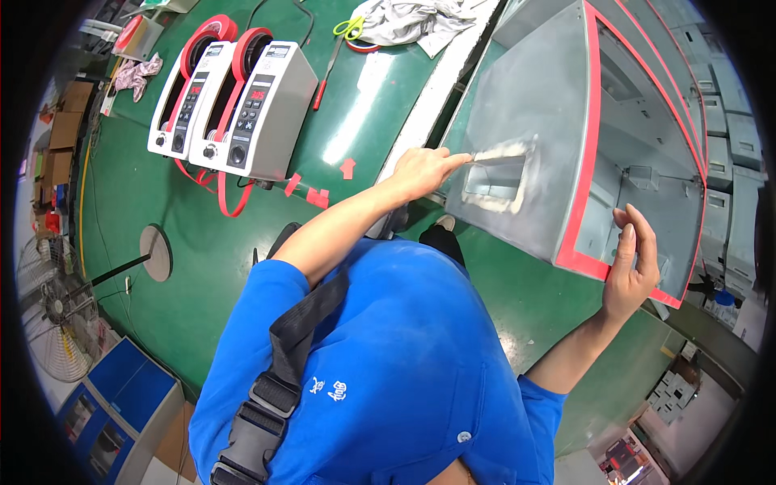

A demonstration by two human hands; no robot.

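A large grey metal cabinet (525, 89) stands at the right, with red tape (586, 153) along its front edges. Its side panel has a rectangular cutout (495, 179) with a pale, rough border. My left hand (424, 173) is at the upper left corner of this cutout, index finger reaching to the border and the other fingers curled in. Whatever it may pinch is hidden. My right hand (633, 271) is raised by the taped lower front edge, before the cabinet's open front. Its fingers are loosely bent and apart from the thumb, with nothing visible between them.
Two white tape dispensers (267, 113) with red rolls stand on the green table (356, 105) at the left. Red tape pieces (347, 168) stick near its edge. Yellow-handled scissors (349, 29) lie beside a grey cloth (412, 20). A fan (61, 303) stands far left.
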